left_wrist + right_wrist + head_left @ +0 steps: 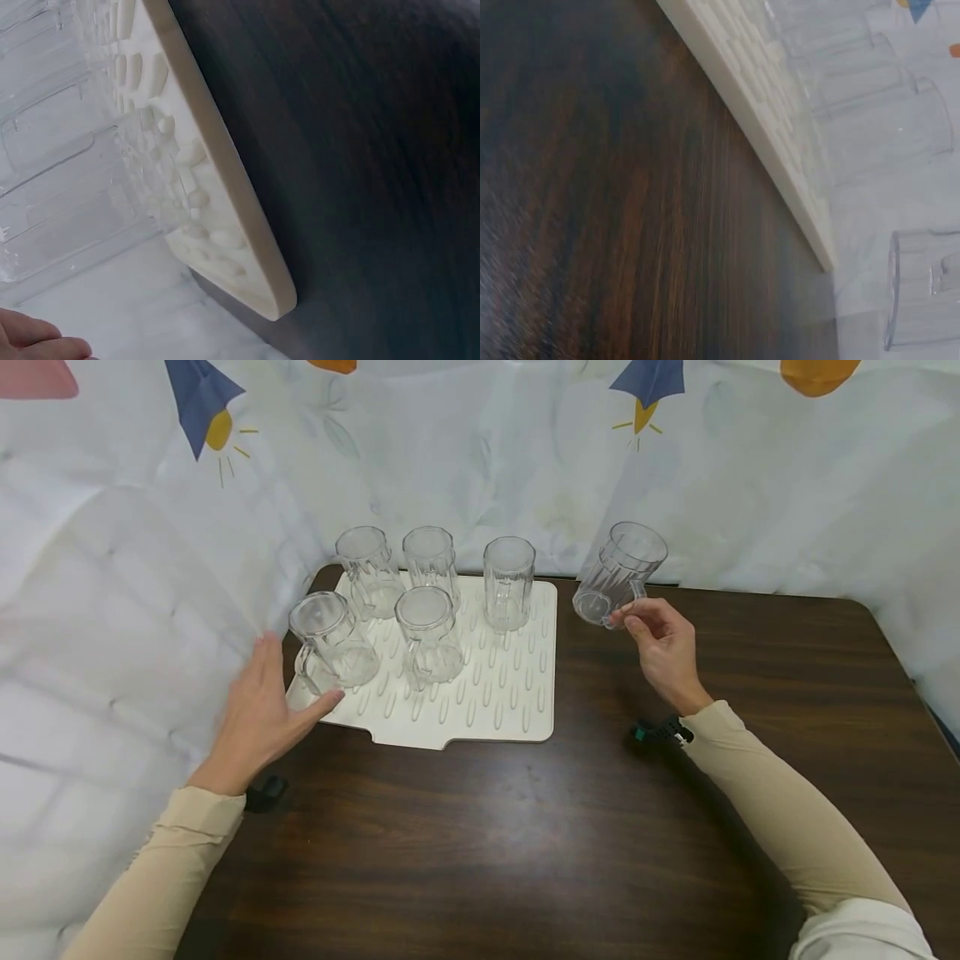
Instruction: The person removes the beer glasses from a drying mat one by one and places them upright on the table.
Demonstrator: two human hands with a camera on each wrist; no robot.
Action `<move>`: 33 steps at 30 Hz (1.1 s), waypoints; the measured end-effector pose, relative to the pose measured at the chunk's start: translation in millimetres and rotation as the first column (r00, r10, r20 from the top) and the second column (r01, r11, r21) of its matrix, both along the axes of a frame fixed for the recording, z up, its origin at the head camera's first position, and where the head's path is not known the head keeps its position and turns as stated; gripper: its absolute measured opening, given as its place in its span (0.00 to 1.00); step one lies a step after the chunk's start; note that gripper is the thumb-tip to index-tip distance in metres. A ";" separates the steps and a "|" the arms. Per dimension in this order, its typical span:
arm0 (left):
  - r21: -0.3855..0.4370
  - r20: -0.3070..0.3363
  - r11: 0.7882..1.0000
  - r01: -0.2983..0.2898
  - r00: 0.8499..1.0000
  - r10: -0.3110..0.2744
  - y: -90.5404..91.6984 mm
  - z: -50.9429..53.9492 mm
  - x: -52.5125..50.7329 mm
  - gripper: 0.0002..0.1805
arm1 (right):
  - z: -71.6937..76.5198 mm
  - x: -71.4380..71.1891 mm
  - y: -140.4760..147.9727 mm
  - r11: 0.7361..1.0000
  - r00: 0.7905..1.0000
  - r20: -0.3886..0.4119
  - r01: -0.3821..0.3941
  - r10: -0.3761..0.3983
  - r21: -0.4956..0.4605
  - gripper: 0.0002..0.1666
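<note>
My right hand pinches the handle of a clear glass mug between thumb and fingers. That mug tilts to the right, off the right side of a cream drying mat. In the right wrist view the same mug shows at the lower right. My left hand has its fingers straight and thumb spread, beside the front-left mug on the mat; whether it touches that mug I cannot tell. In the left wrist view only some fingertips show.
Several clear mugs stand on the mat, among them a front-middle mug and a back-right mug. The mat lies at the back left of a dark wooden table. A patterned white curtain hangs behind and at the left.
</note>
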State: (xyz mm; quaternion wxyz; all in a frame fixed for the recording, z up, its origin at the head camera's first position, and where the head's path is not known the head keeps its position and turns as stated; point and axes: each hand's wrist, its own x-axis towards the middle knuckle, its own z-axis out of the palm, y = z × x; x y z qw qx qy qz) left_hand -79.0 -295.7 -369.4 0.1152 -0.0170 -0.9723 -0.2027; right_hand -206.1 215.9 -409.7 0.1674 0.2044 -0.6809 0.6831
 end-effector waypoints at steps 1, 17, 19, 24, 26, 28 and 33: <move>0.007 0.030 1.000 -0.003 1.000 0.003 -0.1 -0.7 0.0 0.64 | -0.5 -1.3 0.0 1.000 1.000 0.005 0.000 0.000 0.006 0.10; -0.018 0.200 0.999 0.046 0.979 -0.041 -3.1 -20.9 -6.6 0.66 | -8.4 -16.0 5.5 0.991 0.996 0.069 0.045 -0.054 0.127 0.11; -0.036 0.269 0.998 0.056 0.962 -0.044 -4.1 -21.3 -6.1 0.67 | -9.2 -17.5 5.5 0.990 0.996 0.072 0.046 -0.056 0.134 0.12; -0.058 0.380 0.995 0.081 0.923 -0.053 -7.0 -21.0 -6.0 0.66 | -11.2 -22.8 5.4 0.988 0.996 0.082 0.033 -0.046 0.152 0.13; -0.069 0.396 0.994 0.088 0.917 -0.054 -8.1 -21.7 -7.2 0.66 | -12.0 -24.8 5.6 0.987 0.995 0.090 0.028 -0.043 0.157 0.13; -0.077 0.412 0.993 0.093 0.910 -0.053 -8.8 -22.3 -8.5 0.66 | -12.7 -26.6 6.0 0.987 0.994 0.095 0.027 -0.043 0.161 0.13; -0.079 0.459 0.992 0.096 0.887 -0.050 -9.0 -23.1 -10.1 0.65 | -14.9 -29.8 6.4 0.986 0.994 0.100 0.026 -0.043 0.166 0.13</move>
